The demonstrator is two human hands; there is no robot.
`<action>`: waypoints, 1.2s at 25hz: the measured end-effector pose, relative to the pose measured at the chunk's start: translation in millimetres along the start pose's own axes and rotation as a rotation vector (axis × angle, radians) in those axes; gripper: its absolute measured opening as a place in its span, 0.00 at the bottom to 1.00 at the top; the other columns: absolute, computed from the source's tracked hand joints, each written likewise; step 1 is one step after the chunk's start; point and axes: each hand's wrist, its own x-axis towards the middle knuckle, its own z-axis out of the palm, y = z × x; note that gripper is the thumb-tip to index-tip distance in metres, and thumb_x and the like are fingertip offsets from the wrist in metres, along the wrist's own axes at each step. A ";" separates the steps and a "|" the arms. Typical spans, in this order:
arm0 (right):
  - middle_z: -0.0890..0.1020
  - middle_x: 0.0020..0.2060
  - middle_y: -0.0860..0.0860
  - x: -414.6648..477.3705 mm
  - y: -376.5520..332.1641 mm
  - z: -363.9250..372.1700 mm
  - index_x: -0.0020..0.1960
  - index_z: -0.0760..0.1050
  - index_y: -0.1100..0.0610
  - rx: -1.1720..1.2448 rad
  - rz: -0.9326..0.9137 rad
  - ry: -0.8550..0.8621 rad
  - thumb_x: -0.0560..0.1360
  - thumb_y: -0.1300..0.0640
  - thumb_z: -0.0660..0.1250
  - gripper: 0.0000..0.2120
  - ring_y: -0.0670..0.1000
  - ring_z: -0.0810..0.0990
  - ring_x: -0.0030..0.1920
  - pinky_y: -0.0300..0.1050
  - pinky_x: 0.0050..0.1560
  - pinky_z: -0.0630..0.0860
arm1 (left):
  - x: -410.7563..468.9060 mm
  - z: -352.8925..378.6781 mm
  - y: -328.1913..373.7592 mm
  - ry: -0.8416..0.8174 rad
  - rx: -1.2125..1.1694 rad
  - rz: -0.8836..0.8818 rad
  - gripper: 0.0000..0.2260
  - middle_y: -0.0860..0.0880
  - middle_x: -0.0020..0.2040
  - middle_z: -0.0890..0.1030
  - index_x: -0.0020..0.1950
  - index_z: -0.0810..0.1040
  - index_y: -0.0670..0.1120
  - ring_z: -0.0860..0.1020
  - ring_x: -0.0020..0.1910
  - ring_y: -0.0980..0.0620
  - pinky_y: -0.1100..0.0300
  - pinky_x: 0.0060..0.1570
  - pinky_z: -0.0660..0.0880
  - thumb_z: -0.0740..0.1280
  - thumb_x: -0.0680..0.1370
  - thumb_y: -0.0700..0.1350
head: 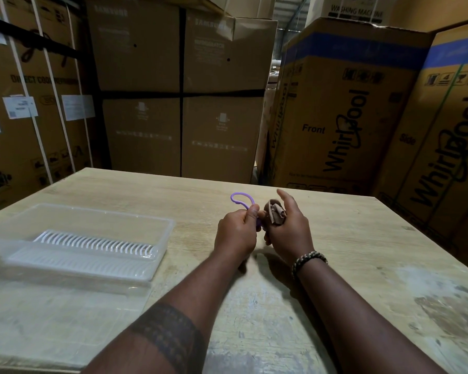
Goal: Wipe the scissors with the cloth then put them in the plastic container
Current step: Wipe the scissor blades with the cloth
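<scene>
In the head view, the scissors (240,200) are held above the middle of the counter (349,238). Only one purple handle loop is seen, rising toward eleven o'clock from the left hand (237,233). The blades are hidden, probably inside the cloth (275,213). The scissors are judged to be light and stiff, with a smooth plastic handle and sharp edges, so they are best taken by the handle. The cloth is soft and limp, and is easily bunched round the blades.

The fingers (250,215) of the left hand are curled tightly on the handle, below the loop. The right hand (291,232), at three o'clock of the left and almost touching it, is closed round the crumpled cloth, with the thumb raised. Whether the cloth touches the blades cannot be told.

The container (161,248) lies open at nine o'clock of the hands, well apart, with a ribbed white insert inside. Boxes (335,109) are stacked at twelve o'clock.
</scene>
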 end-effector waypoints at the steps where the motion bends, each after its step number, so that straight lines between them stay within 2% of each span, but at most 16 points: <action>1: 0.83 0.48 0.51 0.7 -0.6 0.9 0.75 0.66 0.46 0.006 0.018 -0.004 0.76 0.59 0.74 0.32 0.51 0.84 0.32 0.50 0.32 0.83 | -0.3 -0.4 -0.1 0.000 -0.002 0.001 0.20 0.56 0.33 0.82 0.44 0.85 0.51 0.81 0.38 0.54 0.58 0.39 0.72 0.59 0.85 0.59; 4: 0.83 0.49 0.53 1.0 -5.1 6.8 0.74 0.68 0.48 0.044 0.065 0.003 0.75 0.65 0.71 0.31 0.55 0.85 0.34 0.52 0.32 0.84 | -1.4 -2.2 1.5 0.004 0.015 0.019 0.20 0.57 0.31 0.80 0.38 0.80 0.52 0.79 0.35 0.58 0.59 0.37 0.69 0.60 0.85 0.58; 6: 0.84 0.49 0.52 0.1 -7.7 10.5 0.73 0.69 0.48 0.071 0.098 0.024 0.73 0.69 0.70 0.33 0.56 0.85 0.38 0.53 0.33 0.84 | -1.3 -1.9 0.6 0.013 0.020 0.032 0.21 0.57 0.30 0.80 0.36 0.80 0.52 0.79 0.36 0.56 0.58 0.38 0.71 0.60 0.85 0.58; 9: 0.83 0.48 0.51 0.8 -9.6 12.6 0.73 0.68 0.49 0.077 0.142 0.057 0.72 0.70 0.69 0.33 0.55 0.85 0.43 0.56 0.34 0.85 | -2.1 -0.1 -0.5 0.019 0.044 0.039 0.22 0.55 0.33 0.82 0.37 0.81 0.51 0.81 0.39 0.51 0.55 0.41 0.75 0.60 0.85 0.59; 11: 0.83 0.48 0.50 0.5 -11.0 11.9 0.73 0.68 0.51 0.081 0.158 0.063 0.73 0.71 0.68 0.32 0.54 0.85 0.44 0.54 0.33 0.85 | -1.8 0.7 0.8 0.030 0.048 0.029 0.22 0.54 0.34 0.83 0.38 0.82 0.50 0.82 0.40 0.51 0.55 0.41 0.75 0.60 0.85 0.59; 14: 0.83 0.49 0.52 -1.0 -11.1 8.8 0.75 0.67 0.50 0.082 0.124 0.034 0.75 0.67 0.70 0.31 0.53 0.85 0.35 0.46 0.25 0.79 | -1.4 0.6 2.8 0.047 0.048 0.005 0.22 0.56 0.31 0.80 0.35 0.79 0.52 0.79 0.38 0.53 0.59 0.36 0.69 0.59 0.85 0.58; 16: 0.83 0.50 0.56 0.6 -9.3 9.5 0.76 0.65 0.49 0.042 0.112 0.021 0.76 0.64 0.70 0.32 0.54 0.84 0.30 0.44 0.23 0.78 | -0.8 0.5 2.3 0.046 0.049 0.004 0.21 0.56 0.32 0.80 0.37 0.81 0.52 0.79 0.37 0.55 0.60 0.35 0.68 0.59 0.85 0.58; 19: 0.83 0.51 0.54 2.0 -11.8 12.3 0.73 0.67 0.48 0.026 0.151 0.048 0.74 0.66 0.71 0.31 0.56 0.85 0.37 0.50 0.27 0.82 | -0.9 0.7 1.0 0.048 0.050 0.031 0.21 0.55 0.35 0.83 0.39 0.82 0.52 0.82 0.40 0.54 0.59 0.37 0.70 0.60 0.85 0.59; 21: 0.83 0.49 0.50 0.9 -16.2 11.4 0.70 0.69 0.50 0.058 0.196 0.073 0.73 0.69 0.69 0.29 0.56 0.85 0.41 0.53 0.28 0.83 | -1.3 1.8 -0.2 0.050 0.060 0.046 0.21 0.53 0.36 0.84 0.38 0.81 0.50 0.82 0.40 0.52 0.57 0.38 0.72 0.60 0.85 0.59; 24: 0.81 0.46 0.46 1.0 -17.7 9.2 0.69 0.70 0.53 0.117 0.234 0.076 0.75 0.70 0.66 0.26 0.56 0.85 0.40 0.51 0.25 0.81 | -1.0 4.2 -2.6 0.062 0.083 0.051 0.24 0.50 0.38 0.85 0.41 0.84 0.46 0.82 0.42 0.49 0.53 0.43 0.76 0.59 0.85 0.59; 26: 0.82 0.47 0.47 0.5 -16.5 9.7 0.73 0.67 0.52 0.107 0.200 0.050 0.76 0.68 0.67 0.28 0.55 0.85 0.40 0.49 0.25 0.81 | 0.9 3.5 -2.7 0.062 0.075 0.034 0.23 0.50 0.39 0.86 0.43 0.85 0.46 0.82 0.43 0.49 0.52 0.45 0.77 0.59 0.85 0.58; 30: 0.82 0.50 0.55 1.0 -13.7 8.9 0.78 0.60 0.50 0.017 0.150 0.010 0.78 0.62 0.68 0.33 0.55 0.84 0.30 0.46 0.23 0.78 | 1.7 1.5 0.6 0.060 0.076 0.013 0.21 0.55 0.35 0.82 0.40 0.83 0.52 0.80 0.41 0.51 0.57 0.38 0.71 0.58 0.85 0.58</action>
